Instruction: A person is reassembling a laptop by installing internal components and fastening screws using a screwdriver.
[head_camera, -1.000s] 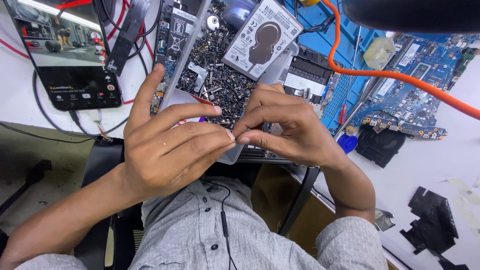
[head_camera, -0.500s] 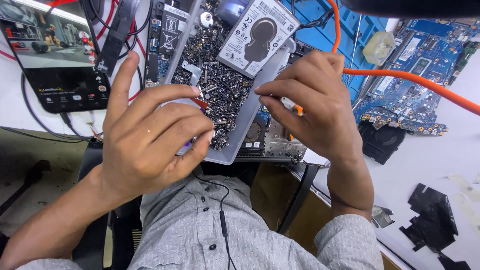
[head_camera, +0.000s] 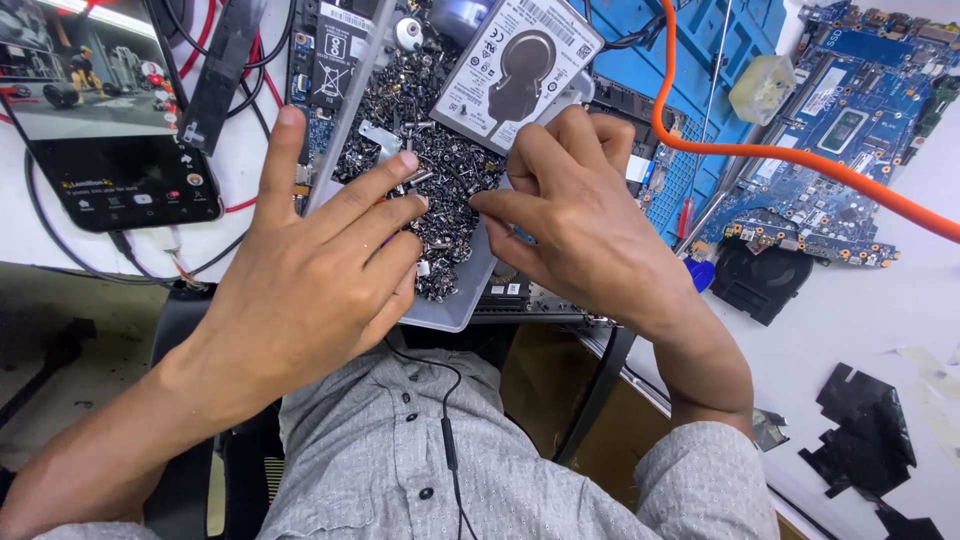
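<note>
The head camera looks down at our two hands, which meet over a grey plastic tray (head_camera: 455, 305) full of small dark screws (head_camera: 440, 180). Our left hand (head_camera: 310, 280) lies flat over the near left part of the tray, with the fingers spread and stretched forward; the tips of the fingers (head_camera: 408, 160) touch the heap of screws, and this hand closes around nothing. Our right hand (head_camera: 585, 225) comes from the right side, with the thumb and the index finger pressed together in a narrow pinch just above the screws. We cannot tell if a screw is between these two fingertips, because it would be too small to see.

A hard disk drive (head_camera: 520, 70) with a white label lies tilted on the far right part of the tray, just behind the right hand. At the far left corner of the white workbench (head_camera: 880, 320) a smartphone (head_camera: 100, 110) lies with its screen lit, and black and red cables run beside it. On the right, a blue laptop motherboard (head_camera: 830, 150) lies near the far edge, with a black cooling fan (head_camera: 765, 280) just before it. An orange cable (head_camera: 790, 160) crosses over the board. Pieces of black tape (head_camera: 865, 430) lie near the right edge.
</note>
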